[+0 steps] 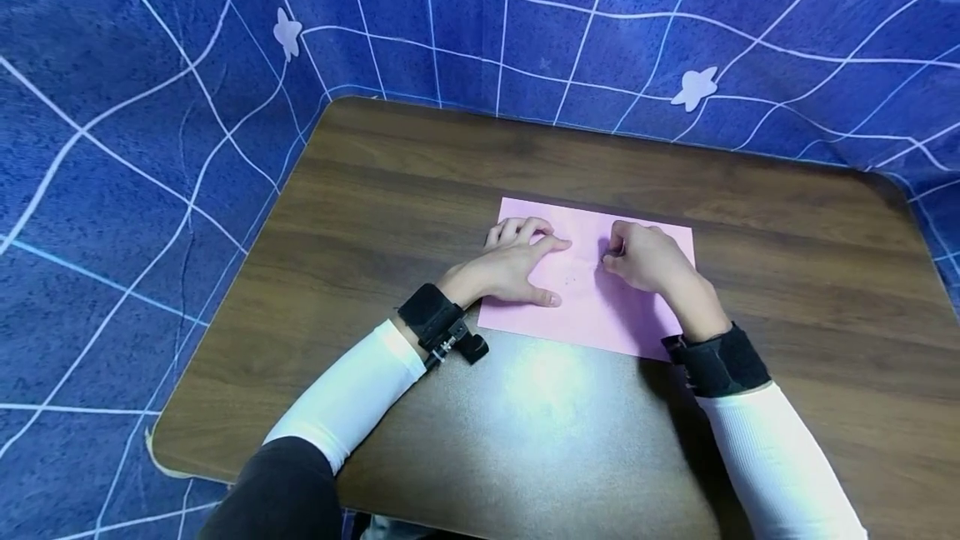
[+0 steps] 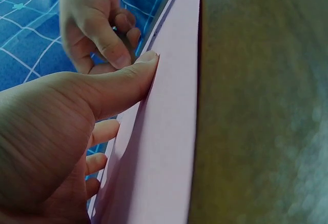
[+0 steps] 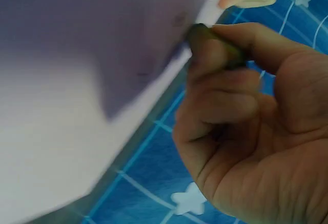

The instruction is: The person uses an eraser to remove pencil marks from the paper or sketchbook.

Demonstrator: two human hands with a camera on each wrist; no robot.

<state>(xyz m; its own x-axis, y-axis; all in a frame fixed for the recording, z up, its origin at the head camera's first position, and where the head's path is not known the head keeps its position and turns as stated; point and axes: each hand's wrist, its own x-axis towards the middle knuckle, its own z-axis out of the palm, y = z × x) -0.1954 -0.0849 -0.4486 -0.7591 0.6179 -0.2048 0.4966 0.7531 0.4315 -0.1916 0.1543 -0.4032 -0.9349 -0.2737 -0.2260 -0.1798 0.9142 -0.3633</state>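
A sheet of pink paper (image 1: 577, 323) lies on the wooden table. On its left part my left hand (image 1: 517, 265) rests with fingers spread, the thumb (image 2: 128, 80) lying near the sheet's near edge. Over the right half, my right hand (image 1: 645, 258) is curled, pinching a small dark-green block (image 3: 233, 52) between thumb and index finger. That block's lower end is at the paper's surface; whether it touches cannot be told. Faint marks (image 3: 178, 20) show on the paper beside it, and tiny dark specks (image 1: 570, 280) lie between the hands. Most of the block is hidden by the fingers.
The brown wooden table (image 1: 405, 165) extends around the paper, with a glare spot (image 1: 547, 377) in front of it. A blue cloth (image 1: 465, 32) with white lines and stars hangs behind and to the left. Black straps (image 1: 431, 315) with cameras circle both wrists.
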